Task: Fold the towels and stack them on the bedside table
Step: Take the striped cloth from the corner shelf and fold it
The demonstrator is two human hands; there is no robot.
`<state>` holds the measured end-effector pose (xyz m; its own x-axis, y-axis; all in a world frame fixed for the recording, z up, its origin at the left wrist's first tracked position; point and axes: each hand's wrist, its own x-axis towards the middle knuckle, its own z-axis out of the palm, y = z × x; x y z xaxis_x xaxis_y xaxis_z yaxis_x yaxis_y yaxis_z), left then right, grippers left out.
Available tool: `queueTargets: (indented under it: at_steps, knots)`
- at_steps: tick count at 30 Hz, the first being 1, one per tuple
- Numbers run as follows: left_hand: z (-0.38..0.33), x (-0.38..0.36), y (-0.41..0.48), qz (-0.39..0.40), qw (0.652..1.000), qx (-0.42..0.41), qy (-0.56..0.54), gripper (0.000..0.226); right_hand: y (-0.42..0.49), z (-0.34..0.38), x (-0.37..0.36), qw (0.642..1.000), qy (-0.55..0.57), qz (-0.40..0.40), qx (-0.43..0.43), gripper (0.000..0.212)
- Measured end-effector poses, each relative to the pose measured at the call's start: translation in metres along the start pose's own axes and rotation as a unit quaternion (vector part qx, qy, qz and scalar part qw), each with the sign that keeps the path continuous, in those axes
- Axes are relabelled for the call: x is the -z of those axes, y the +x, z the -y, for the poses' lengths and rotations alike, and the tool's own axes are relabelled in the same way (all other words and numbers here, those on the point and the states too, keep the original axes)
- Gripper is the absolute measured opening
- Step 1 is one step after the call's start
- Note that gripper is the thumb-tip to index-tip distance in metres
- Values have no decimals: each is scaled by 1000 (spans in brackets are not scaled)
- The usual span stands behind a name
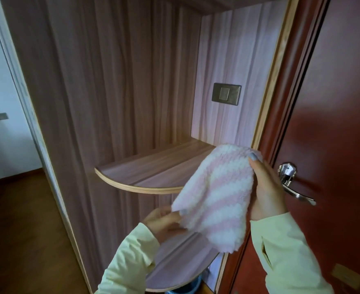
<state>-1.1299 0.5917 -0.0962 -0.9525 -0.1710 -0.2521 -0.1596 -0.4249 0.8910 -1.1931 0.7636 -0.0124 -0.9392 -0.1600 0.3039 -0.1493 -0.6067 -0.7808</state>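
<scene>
pink-and-white towel (213, 194) hangs, left grip (164, 221) pinching its lower corner, right grip (266, 187) pinching its top edge.

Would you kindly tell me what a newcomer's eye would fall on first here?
The pink-and-white striped towel, hanging at lower centre, held by the right hand at its top corner and the left hand at a lower corner. Behind it juts a curved wooden shelf, and on the right stands a red door with a silver handle.
</scene>
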Motion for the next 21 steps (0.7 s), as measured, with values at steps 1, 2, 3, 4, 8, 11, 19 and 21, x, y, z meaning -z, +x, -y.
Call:
queueTargets:
  at_steps: [1, 2, 3, 4, 8, 11, 19, 21]
  knots:
    - [0, 3, 1, -7, 999, -34, -37, 11, 0, 1, 0, 1000, -1, 0, -1, 28]
    - [-2, 9, 2, -26, 995, -61, -72, 8, 1, 1, 1, 1000, -4, 0, -6, 29]
    - [-8, 12, 1, -52, 991, -83, -92, 5, 3, -1, 3, 1000, -8, -1, -13, 30]
    - [-14, 18, 1, -84, 986, -106, -94, 8, 4, -2, 3, 1000, -16, -10, -19, 33]
    - [-44, 44, 0, -153, 967, -195, -64, 16, 2, -7, 8, 987, -143, -70, -2, 43]
    - [-59, 53, -1, -166, 958, -228, -51, 19, 1, -17, 13, 967, -242, -77, 27, 13]
    - [-83, 69, -1, -145, 949, -272, 75, 15, 5, -25, 8, 965, -247, -85, -24, 30]
    - [-84, 71, 0, -127, 948, -285, 66, 8, 7, -25, 9, 964, -252, -84, -19, 24]
